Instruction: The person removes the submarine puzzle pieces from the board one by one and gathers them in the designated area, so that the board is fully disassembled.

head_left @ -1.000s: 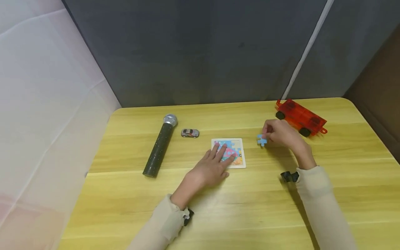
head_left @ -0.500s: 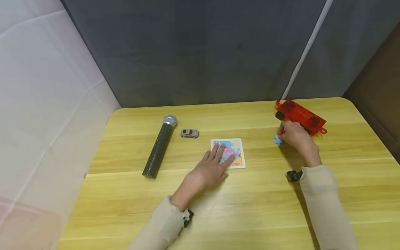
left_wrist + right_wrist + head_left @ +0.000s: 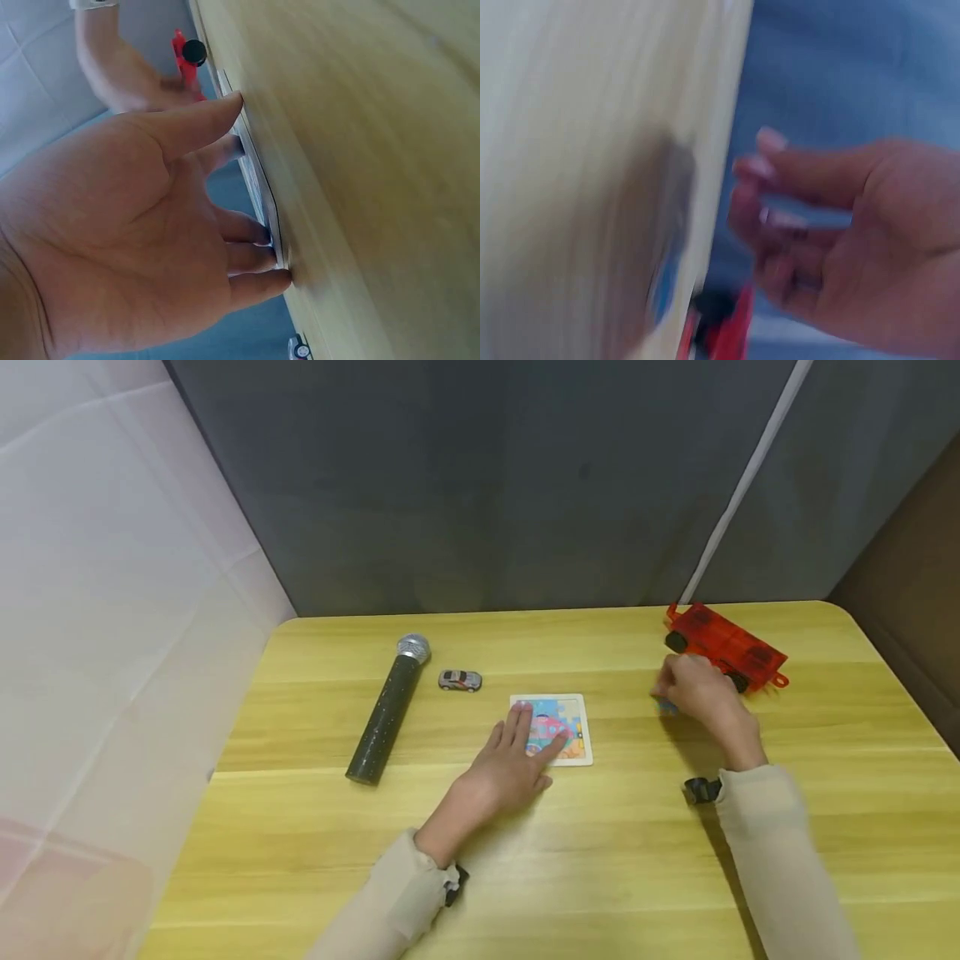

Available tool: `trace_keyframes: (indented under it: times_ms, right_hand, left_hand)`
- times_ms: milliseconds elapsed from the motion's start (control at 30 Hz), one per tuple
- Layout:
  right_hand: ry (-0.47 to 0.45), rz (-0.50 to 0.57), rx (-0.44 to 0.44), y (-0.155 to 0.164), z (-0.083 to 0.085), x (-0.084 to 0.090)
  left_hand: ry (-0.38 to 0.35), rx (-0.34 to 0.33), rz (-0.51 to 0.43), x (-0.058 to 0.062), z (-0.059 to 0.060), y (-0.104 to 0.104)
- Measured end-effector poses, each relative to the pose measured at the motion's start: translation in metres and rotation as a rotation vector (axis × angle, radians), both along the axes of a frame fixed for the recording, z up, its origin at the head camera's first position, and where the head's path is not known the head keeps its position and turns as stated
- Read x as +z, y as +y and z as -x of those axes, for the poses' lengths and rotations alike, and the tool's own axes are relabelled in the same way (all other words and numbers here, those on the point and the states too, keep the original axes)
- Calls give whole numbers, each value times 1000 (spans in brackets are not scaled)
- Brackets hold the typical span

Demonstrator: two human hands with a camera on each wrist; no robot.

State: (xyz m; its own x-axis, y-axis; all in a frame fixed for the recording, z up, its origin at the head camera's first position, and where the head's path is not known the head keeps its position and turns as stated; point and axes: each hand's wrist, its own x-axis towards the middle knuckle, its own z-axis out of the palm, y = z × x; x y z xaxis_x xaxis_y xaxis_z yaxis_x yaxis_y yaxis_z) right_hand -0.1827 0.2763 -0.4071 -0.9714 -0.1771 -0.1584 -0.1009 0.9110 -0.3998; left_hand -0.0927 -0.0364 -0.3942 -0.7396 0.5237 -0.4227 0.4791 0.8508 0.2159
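One blue, knobbed jigsaw piece (image 3: pixel 666 707) lies on the yellow wood-grain tabletop (image 3: pixel 600 839), under the right hand (image 3: pixel 702 691): fingers bent, apparently gripping nothing. Left hand (image 3: pixel 501 772) spread on square, white-bordered puzzle (image 3: pixel 573 707). Judged part-done; pale upper-right gap unfilled.

I see the bare left hand (image 3: pixel 142 232) at nine o'clock, touching a thin, flat board (image 3: pixel 261 186); a red, black-wheeled toy (image 3: pixel 187 70) sits at eleven.
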Motion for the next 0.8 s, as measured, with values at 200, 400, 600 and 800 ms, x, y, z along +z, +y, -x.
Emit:
trace_keyframes:
  times_ms: [200,400,600,800]
  right_hand:
    - [25,157,289,-85,-16,23]
    - [-56,52,265,-125,-20,22]
    - [-17,85,227,-131,-21,14]
    - [-6,164,210,-135,-17,9]
  left_hand:
    - [39,-4,49,-1,-3,2]
    - [49,-21,83,-2,-5,4]
    - [77,-39,111,-1,-4,6]
    - [64,-31,106,0,-3,3]
